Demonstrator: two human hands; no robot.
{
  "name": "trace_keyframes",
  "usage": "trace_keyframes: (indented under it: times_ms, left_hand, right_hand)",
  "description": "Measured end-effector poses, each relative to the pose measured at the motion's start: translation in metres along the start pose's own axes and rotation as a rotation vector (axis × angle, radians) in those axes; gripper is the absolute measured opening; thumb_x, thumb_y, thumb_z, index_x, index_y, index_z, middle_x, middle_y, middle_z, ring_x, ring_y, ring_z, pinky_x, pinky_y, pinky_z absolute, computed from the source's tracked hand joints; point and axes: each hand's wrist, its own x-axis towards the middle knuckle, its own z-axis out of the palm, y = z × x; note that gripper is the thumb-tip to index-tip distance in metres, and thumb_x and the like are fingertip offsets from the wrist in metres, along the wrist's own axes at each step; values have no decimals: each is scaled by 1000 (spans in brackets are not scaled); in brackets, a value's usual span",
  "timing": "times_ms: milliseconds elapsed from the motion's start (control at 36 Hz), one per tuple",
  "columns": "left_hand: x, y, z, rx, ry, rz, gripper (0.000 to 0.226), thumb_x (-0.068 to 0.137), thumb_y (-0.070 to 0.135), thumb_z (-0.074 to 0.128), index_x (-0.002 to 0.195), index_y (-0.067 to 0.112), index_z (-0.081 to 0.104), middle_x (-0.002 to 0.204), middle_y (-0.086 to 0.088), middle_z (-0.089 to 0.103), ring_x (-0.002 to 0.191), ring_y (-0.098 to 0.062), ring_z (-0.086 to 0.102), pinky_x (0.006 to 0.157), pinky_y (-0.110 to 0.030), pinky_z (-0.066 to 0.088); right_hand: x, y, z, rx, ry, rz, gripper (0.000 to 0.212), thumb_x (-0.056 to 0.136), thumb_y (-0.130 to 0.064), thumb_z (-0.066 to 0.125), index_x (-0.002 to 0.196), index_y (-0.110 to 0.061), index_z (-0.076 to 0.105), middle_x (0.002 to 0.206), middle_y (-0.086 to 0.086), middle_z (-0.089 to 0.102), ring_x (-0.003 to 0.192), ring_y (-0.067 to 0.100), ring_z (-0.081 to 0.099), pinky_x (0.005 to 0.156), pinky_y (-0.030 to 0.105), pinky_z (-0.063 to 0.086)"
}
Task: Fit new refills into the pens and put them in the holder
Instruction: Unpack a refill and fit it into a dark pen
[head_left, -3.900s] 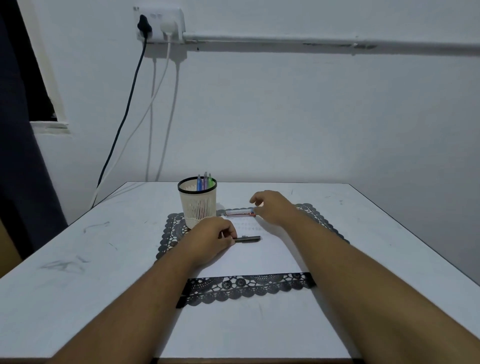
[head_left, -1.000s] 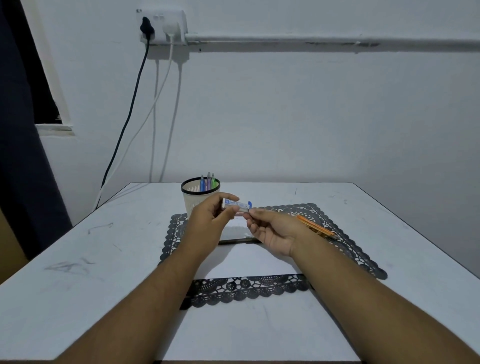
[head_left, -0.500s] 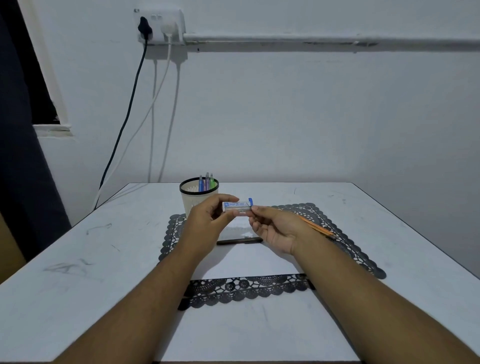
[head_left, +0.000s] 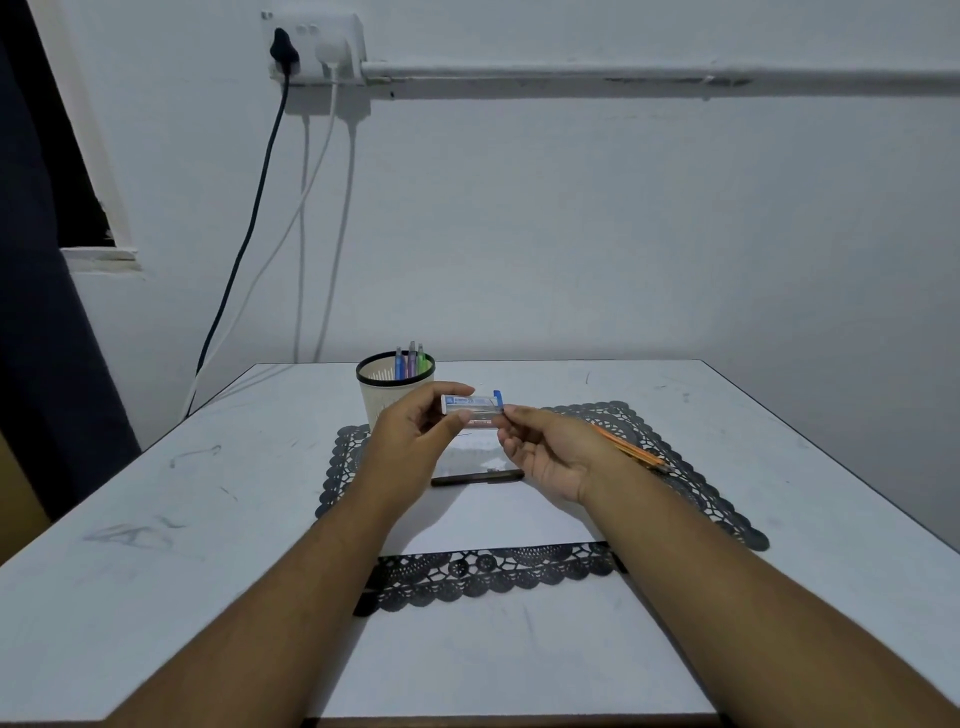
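Fingers of our left hand (head_left: 415, 436) and right hand (head_left: 545, 452) pinch the refill case (head_left: 471, 405) above the desk (head_left: 156, 519) — tipping it risks spilling refills — dark pen (head_left: 475, 478) waits below.

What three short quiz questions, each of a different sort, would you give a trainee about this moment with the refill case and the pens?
1. True or false: the refill case lies flat on the table.
2. Which hand grips the orange pen? A) left hand B) right hand C) neither
3. Fill in: the black pen lies on the white ____ over the lace mat.

Key:
1. False; both hands hold it in the air, in front of the holder.
2. B; the same hand also pinches the case's blue-capped end.
3. Sheet.
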Motion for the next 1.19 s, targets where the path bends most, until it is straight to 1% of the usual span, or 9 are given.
trace_keyframes:
  times_ms: [83,167,222,333,444,639,806,917,1194]
  left_hand:
    - [1,-5,-1,91,35,-8,21,95,21,74,109,36,73,79,-2,68,69,-16,56,67,-36,47]
    - [1,-5,-2,224,67,-8,21,92,19,76,104,36,72,81,12,71,69,-7,60,64,-29,51]
    - [1,-5,-2,348,70,-10,20,91,21,77,103,36,72,80,11,70,67,-4,59,63,-31,52]
    - [1,-8,-3,547,36,-35,19,88,31,79,104,36,71,82,15,70,76,-2,64,72,-39,59]
    - [0,-6,-1,577,12,-39,19,88,31,78,106,33,71,86,17,71,80,0,65,75,-35,59]
    - [-1,-5,-1,559,20,-63,19,89,30,78,106,34,70,87,15,72,82,-1,66,77,-36,59]
    - [0,-5,-2,546,23,-67,19,89,31,78,107,34,70,88,16,72,82,-1,67,77,-36,60]
    - [-1,-5,-1,542,18,-65,20,89,30,78,107,32,70,88,15,72,81,-2,67,76,-37,60]
    - [-2,-2,1,527,-15,-43,20,90,27,78,108,29,71,87,14,72,81,-1,66,75,-32,57]
  right_hand:
    - [-2,-2,-1,-52,21,-65,11,96,-6,69,101,4,71,79,13,74,62,15,67,57,21,58]
    - [-2,-3,-2,-168,48,-208,11,97,-7,70,100,3,71,81,13,75,66,16,67,62,23,59]
    - [-3,-3,-1,-263,72,-302,12,97,-9,71,99,3,72,83,15,75,69,18,67,64,25,59]
    - [-3,0,2,-459,108,-454,12,96,-13,72,93,-1,74,82,16,75,70,20,66,64,29,59]
    - [-2,1,3,-590,129,-560,13,96,-14,72,91,-1,74,84,16,76,71,19,68,62,31,60]
    - [-3,1,0,-678,120,-621,14,94,-18,76,89,-5,74,83,14,76,71,19,68,64,37,60]
    - [-4,0,1,-692,86,-624,4,92,-7,75,89,-9,75,84,17,74,74,20,69,63,34,59]
    - [-4,0,2,-655,100,-619,6,94,-4,72,90,-7,75,87,21,73,73,21,68,61,32,60]
    - [-6,-2,5,-503,159,-572,5,94,-3,69,93,-4,74,89,14,77,72,21,72,59,29,60]
